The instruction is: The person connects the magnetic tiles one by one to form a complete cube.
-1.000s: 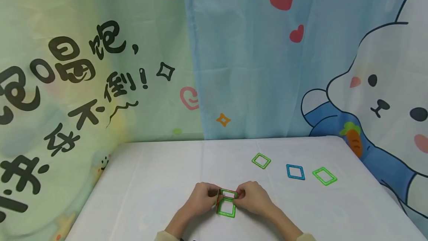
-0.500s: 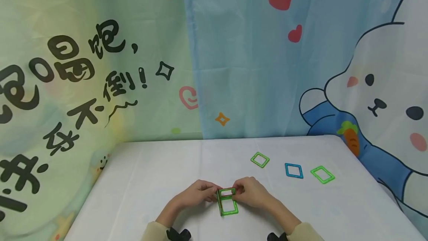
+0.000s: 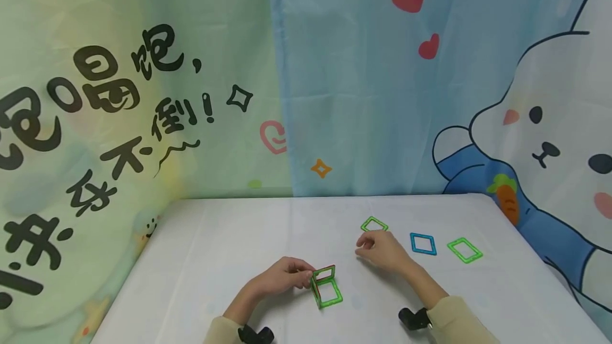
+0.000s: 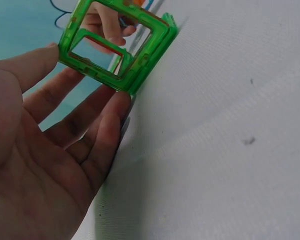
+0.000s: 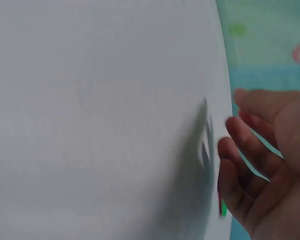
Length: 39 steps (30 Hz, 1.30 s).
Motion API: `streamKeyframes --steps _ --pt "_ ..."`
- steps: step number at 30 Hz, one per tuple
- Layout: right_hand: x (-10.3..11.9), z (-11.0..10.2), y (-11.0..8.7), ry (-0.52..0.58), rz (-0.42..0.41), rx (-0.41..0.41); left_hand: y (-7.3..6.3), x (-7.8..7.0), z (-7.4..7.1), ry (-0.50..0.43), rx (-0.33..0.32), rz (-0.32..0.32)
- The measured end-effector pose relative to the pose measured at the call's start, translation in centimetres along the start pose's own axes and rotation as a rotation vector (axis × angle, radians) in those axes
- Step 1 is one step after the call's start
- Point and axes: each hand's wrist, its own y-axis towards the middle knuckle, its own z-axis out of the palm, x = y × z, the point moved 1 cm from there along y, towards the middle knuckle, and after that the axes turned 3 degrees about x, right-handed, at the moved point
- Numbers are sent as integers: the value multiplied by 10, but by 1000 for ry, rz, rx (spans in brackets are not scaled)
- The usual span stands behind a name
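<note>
A small structure of green magnetic tiles (image 3: 331, 303), each an open square frame, stands on the white table with one tile lying flat and others upright. My left hand (image 3: 286, 276) pinches its left side. In the left wrist view, the thumb meets one edge of the green frame and the fingertips the lower edge. Some reddish edging shows on the upright tiles. My right hand (image 3: 382, 251) is off to the right, fingers loosely bent and holding nothing. It hovers just in front of a loose green tile (image 3: 366, 222) and partly covers it.
Farther right on the white table (image 3: 229, 238) lie a blue square tile (image 3: 424, 252) and another green tile (image 3: 457, 254). A printed curtain (image 3: 344, 121) hangs behind the table. Black devices (image 3: 256, 335) sit at the wrists.
My right hand has let go of the green tile structure and moved right and away toward the loose tiles. The left hand stays at the structure's left side.
</note>
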Motion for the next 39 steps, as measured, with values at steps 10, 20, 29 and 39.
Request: streamKeyframes --steps 10,20,29,39 --pt "-44 -30 7 39 173 -124 -12 6 2 -51 -21 -24" --pt "-61 -25 16 13 221 -143 -11 8 6 -32 -62 16" --pt "-59 -23 18 62 202 -230 -10 9 7 -41 -106 4" --pt "-27 -12 10 234 22 -348 -12 11 7 -68 -122 11"
